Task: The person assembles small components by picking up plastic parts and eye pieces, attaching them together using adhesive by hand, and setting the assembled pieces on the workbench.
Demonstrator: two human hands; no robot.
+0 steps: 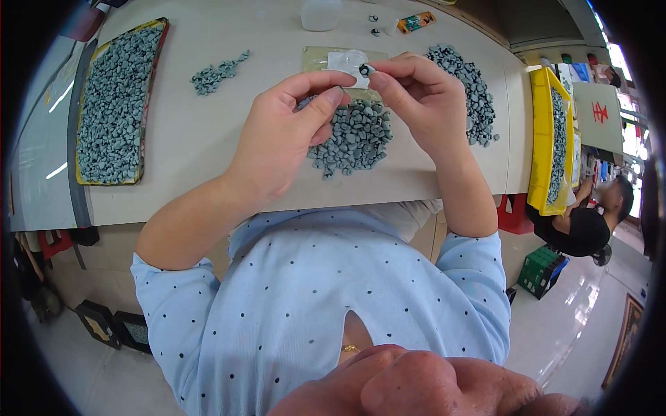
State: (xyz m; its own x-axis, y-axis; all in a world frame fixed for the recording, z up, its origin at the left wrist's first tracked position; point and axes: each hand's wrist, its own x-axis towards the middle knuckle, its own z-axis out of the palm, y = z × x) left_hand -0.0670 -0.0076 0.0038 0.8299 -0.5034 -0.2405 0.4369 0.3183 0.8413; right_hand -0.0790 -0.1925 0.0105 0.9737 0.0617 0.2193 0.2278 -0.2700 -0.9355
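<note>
Between the thumb and forefinger of my right hand point(431, 100) is a small grey piece with a black, shiny end point(365, 70). My left hand point(281, 125) is beside it, thumb and forefinger brought together; whatever lies between them is too small to make out. Below both hands spreads a pile of small grey-green, pebble-like pieces point(354, 139) on the white table point(243, 163). Just beyond the fingers lies a pale greenish mat point(316, 59) with a white sheet point(338, 59) and a small clear round dish point(356, 58) on it.
At left stands a yellow-rimmed tray point(82, 156) full of similar pieces. Smaller heaps lie at left point(216, 75) and right point(479, 97). A translucent container point(320, 15) and an orange-green packet point(416, 22) are farther back. Beyond a yellow crate point(538, 132) sits another person point(583, 229).
</note>
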